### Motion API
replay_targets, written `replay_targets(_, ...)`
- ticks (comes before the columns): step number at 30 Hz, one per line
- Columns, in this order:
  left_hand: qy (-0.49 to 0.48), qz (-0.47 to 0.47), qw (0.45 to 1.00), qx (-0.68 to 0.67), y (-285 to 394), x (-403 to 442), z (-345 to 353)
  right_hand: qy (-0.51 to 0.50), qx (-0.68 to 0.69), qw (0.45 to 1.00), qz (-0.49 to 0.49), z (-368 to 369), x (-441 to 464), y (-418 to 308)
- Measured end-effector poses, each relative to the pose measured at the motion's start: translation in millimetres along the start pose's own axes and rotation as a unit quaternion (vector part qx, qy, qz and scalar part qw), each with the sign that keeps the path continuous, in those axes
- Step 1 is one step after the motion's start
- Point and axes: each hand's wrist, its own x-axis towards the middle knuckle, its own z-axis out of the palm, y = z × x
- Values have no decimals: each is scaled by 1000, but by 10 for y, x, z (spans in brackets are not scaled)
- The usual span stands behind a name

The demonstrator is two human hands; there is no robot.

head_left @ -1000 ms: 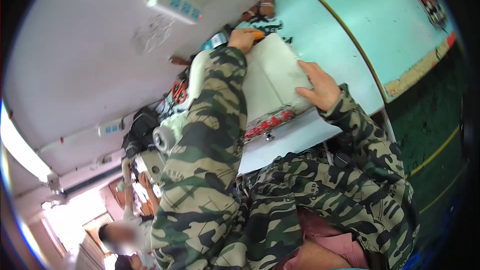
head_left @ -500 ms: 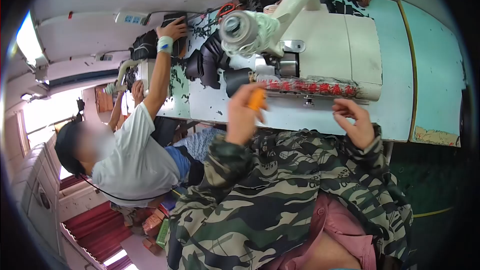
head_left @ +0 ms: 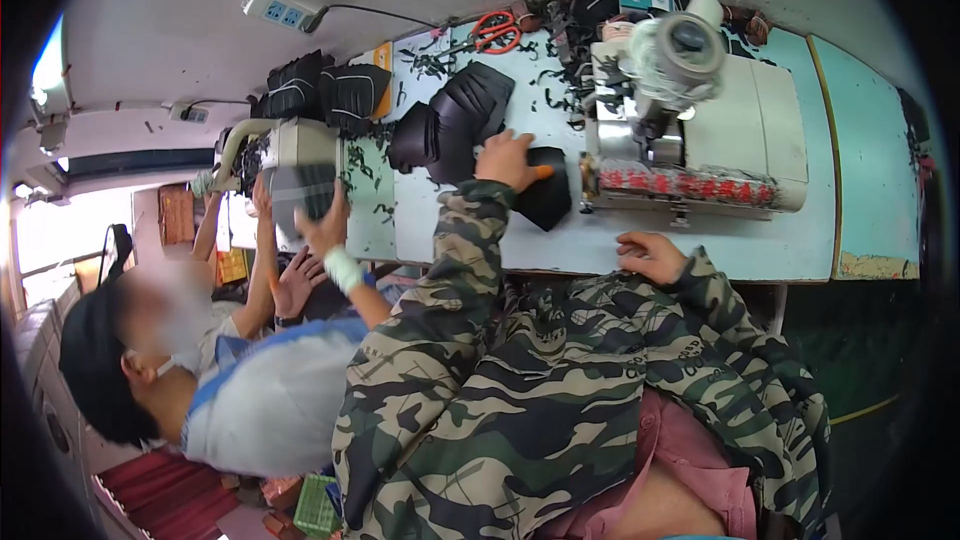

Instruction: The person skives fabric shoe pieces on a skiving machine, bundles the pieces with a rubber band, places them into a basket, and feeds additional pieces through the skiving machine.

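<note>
My left hand [head_left: 510, 162] has its fingers spread over the left edge of a dark flat piece [head_left: 546, 190] on the pale blue table [head_left: 600, 246]; something orange covers one fingertip. Just left and above lies a fanned stack of black pieces [head_left: 470, 105]. My right hand [head_left: 652, 258] is at the table's front edge, its fingers loosely curled but apart from the thumb, with nothing visible in it. Between and above my hands stands a cream machine [head_left: 755, 110] with red lettering on its front and a thread cone [head_left: 685, 48] over it.
Orange-handled scissors [head_left: 497, 32] lie at the back among black scraps. Tied black bundles [head_left: 353, 95] sit further left. A co-worker in a cap [head_left: 270, 390] holds a dark bundle [head_left: 303, 190] near another machine [head_left: 300, 145]. A power strip [head_left: 282, 12] is on the wall.
My hands have come off the machine's pale cover. My left hand has moved left onto the dark piece, my right to the table edge. The view has swung left; the co-worker's hands came down.
</note>
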Motion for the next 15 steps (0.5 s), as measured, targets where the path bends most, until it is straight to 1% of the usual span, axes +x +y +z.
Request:
replay_targets(1, 20, 43, 999, 10, 60, 98, 45, 48, 73, 996, 15, -51, -103, 259)
replay_targets(2, 40, 82, 996, 18, 144, 193, 101, 97, 159, 979, 77, -125, -290, 288)
replay_targets(3, 33, 67, 997, -27, 266, 261, 150, 161, 176, 965, 109, -224, -485, 418)
replay_targets(4, 28, 51, 996, -74, 375, 362, 166, 251, 216, 928, 171, -274, -606, 521)
replay_targets(5, 36, 52, 987, -148, 409, 554, 230, 324, 280, 884, 188, -362, -726, 720)
replay_targets(6, 42, 55, 973, -220, 439, 758, 322, 382, 275, 857, 212, -446, -806, 752)
replay_targets(7, 28, 26, 972, -233, 476, 928, 408, 419, 291, 835, 208, -437, -829, 780)
replay_targets(8, 12, -5, 969, -247, 549, 1077, 513, 422, 291, 833, 207, -458, -843, 777)
replay_targets(9, -81, -39, 942, -324, 577, 1202, 599, 413, 297, 837, 201, -493, -844, 742)
replay_targets(10, -169, -72, 900, -396, 604, 1268, 606, 402, 303, 842, 192, -532, -803, 718)
replay_targets(11, -174, -88, 892, -408, 641, 1281, 603, 392, 294, 853, 182, -568, -743, 677)
replay_targets(12, -92, -10, 940, -330, 555, 1338, 767, 390, 289, 856, 175, -623, -716, 660)
replay_targets(14, -90, -38, 892, -441, 529, 1320, 869, 348, 273, 875, 197, -699, -644, 699)
replay_targets(15, -145, -85, 845, -507, 601, 1165, 596, 355, 294, 869, 181, -674, -603, 690)
